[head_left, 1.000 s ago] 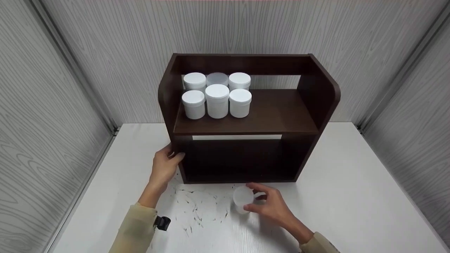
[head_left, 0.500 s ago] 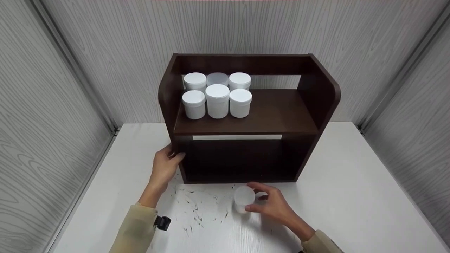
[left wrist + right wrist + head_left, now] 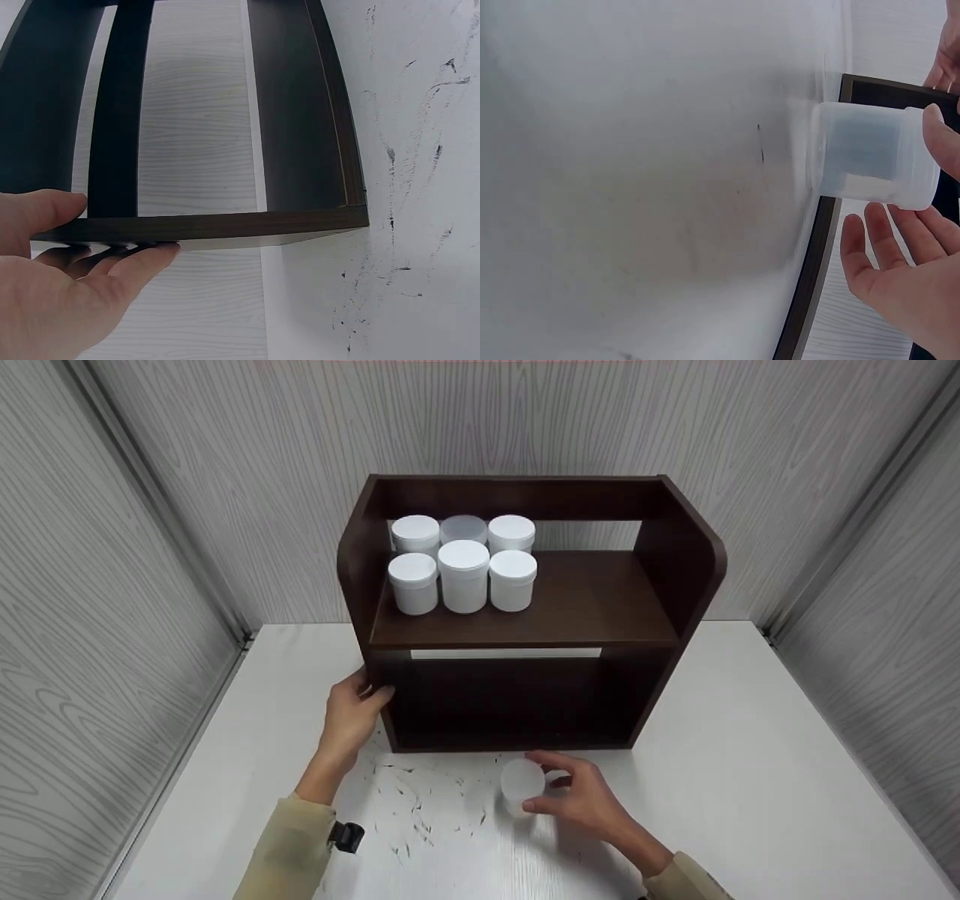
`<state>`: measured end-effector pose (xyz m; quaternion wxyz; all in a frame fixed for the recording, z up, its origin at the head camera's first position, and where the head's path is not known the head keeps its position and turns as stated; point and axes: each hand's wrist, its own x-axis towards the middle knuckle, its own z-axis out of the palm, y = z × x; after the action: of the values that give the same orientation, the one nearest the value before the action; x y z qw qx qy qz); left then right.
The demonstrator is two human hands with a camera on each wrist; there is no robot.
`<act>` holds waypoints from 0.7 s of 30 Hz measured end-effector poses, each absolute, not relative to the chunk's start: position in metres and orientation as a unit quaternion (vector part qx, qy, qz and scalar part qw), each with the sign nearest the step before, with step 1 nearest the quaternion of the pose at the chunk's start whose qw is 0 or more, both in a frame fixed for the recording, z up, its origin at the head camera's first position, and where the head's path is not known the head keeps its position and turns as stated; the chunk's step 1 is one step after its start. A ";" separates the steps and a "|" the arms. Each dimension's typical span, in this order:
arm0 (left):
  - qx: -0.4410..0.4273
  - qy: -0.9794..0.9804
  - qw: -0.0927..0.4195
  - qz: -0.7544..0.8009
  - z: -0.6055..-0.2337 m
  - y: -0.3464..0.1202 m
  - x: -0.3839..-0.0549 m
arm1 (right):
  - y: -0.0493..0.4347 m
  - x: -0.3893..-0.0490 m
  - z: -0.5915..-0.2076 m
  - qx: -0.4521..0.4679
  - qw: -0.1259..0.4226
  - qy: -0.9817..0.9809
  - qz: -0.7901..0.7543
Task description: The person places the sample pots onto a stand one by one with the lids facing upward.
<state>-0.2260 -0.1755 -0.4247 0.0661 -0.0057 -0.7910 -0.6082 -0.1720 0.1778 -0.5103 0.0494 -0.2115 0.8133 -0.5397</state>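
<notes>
My left hand grips the left side panel of a dark brown two-tier shelf. In the left wrist view, the thumb lies on one face of the panel and the fingers on the other. In front of the shelf, my right hand holds a translucent lidded jar between thumb and fingers. The right wrist view shows the jar upright with its base at the table, the thumb and fingertips at its lid. Its contents cannot be made out.
On the upper tier, several white lidded jars stand in two rows at the left, with a translucent-lidded jar at the back. Dark scuff marks streak the white table. Grey wood-grain walls enclose it.
The jar and my right hand have shifted very slightly to the right. My left hand and the shelf stay in place.
</notes>
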 end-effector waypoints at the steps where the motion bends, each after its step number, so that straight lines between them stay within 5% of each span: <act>1: -0.005 -0.791 0.066 -0.608 -0.425 -0.176 -0.226 | 0.178 -0.171 -0.509 -0.209 0.049 0.813 -0.541; 21: -0.006 -0.795 0.063 -0.603 -0.426 -0.176 -0.225 | 0.204 -0.165 -0.390 -0.177 -0.027 0.806 -0.564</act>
<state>-0.2250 -0.1758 -0.4259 0.0631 -0.0057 -0.7953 -0.6028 -0.1647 0.2043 -0.3901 -0.0268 -0.1774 0.8060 -0.5641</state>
